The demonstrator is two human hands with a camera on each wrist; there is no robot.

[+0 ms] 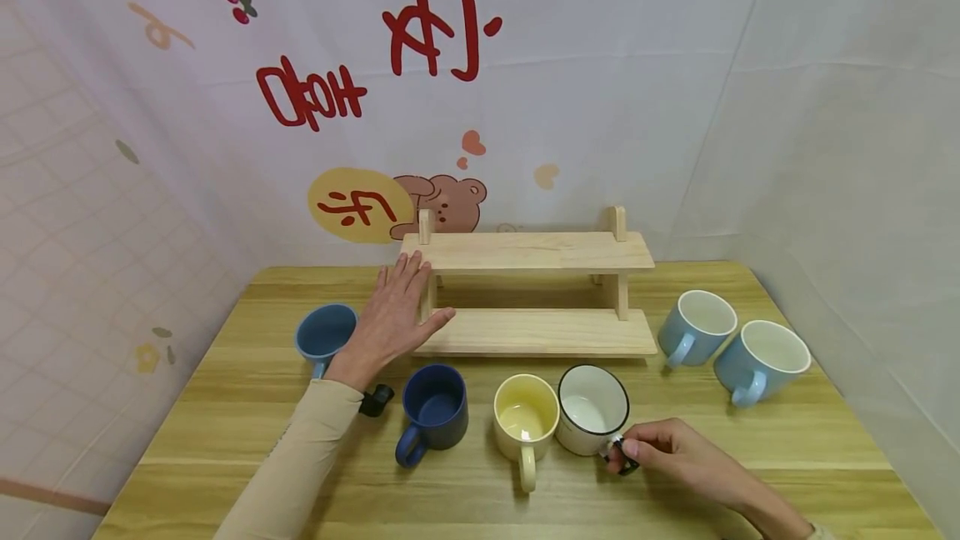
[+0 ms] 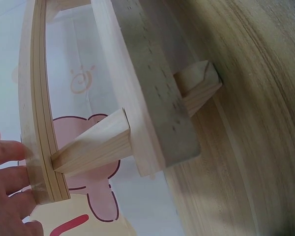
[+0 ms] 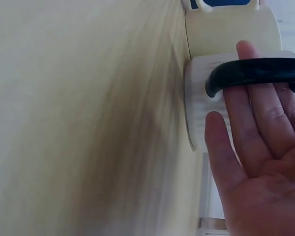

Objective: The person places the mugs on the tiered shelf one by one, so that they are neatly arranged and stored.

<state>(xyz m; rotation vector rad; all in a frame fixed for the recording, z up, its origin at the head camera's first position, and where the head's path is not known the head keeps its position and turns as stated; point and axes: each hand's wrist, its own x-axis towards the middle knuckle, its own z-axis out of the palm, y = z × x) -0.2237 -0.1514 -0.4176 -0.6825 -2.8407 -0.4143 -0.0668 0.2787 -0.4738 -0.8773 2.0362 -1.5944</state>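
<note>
My left hand [image 1: 393, 319] reaches to the left end of the two-tier wooden shelf [image 1: 525, 252], its fingers spread and touching the upper board. In the left wrist view those fingertips [image 2: 10, 179] lie against the board's end. My right hand [image 1: 678, 457] holds the black handle [image 3: 258, 73] of a white mug with a black rim [image 1: 593, 407]. Its fingers pass through the handle loop in the right wrist view. The white mug stands upright on the table beside a yellow mug [image 1: 527, 407]. A dark blue mug [image 1: 435, 407] stands left of the yellow one.
Two light blue mugs [image 1: 697, 325] [image 1: 763, 357] stand right of the shelf. A medium blue mug [image 1: 327, 332] sits left of my left hand, partly covered by it. A small black object [image 1: 377, 400] lies by my left wrist. A printed cloth [image 1: 570, 107] hangs behind the wooden table [image 1: 225, 407].
</note>
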